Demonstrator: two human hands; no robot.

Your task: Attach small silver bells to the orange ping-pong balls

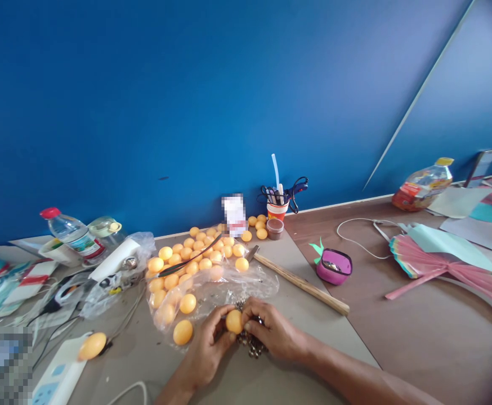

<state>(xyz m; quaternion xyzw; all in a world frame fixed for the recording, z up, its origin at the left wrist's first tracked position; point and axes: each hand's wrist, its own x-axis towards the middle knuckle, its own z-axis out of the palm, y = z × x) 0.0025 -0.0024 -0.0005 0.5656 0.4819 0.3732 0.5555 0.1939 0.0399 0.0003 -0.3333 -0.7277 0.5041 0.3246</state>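
An orange table tennis ball (pixel 234 321) is gripped between the thumb and fingers of my left hand (pixel 207 346). My right hand (pixel 273 332) is closed, its thumb and forefinger pinched against the ball's right side; whatever small thing they may hold is hidden. Beneath and behind my right fingers lies a cluster of small shiny metal pieces (pixel 254 346), partly covered by the hand. Just left of my left hand rests a loose orange ball (pixel 183 332). Beyond both hands spreads a clear plastic bag (pixel 246 281) with many similar balls in and around it.
A wooden-handled hammer (pixel 303 284) lies right of the bag, near a small purple pouch (pixel 334 266). Against the wall stands a cup of pens (pixel 277 211). A power strip (pixel 58 374), cables and bottles crowd the left. A pink paper fan (pixel 444 261) lies right.
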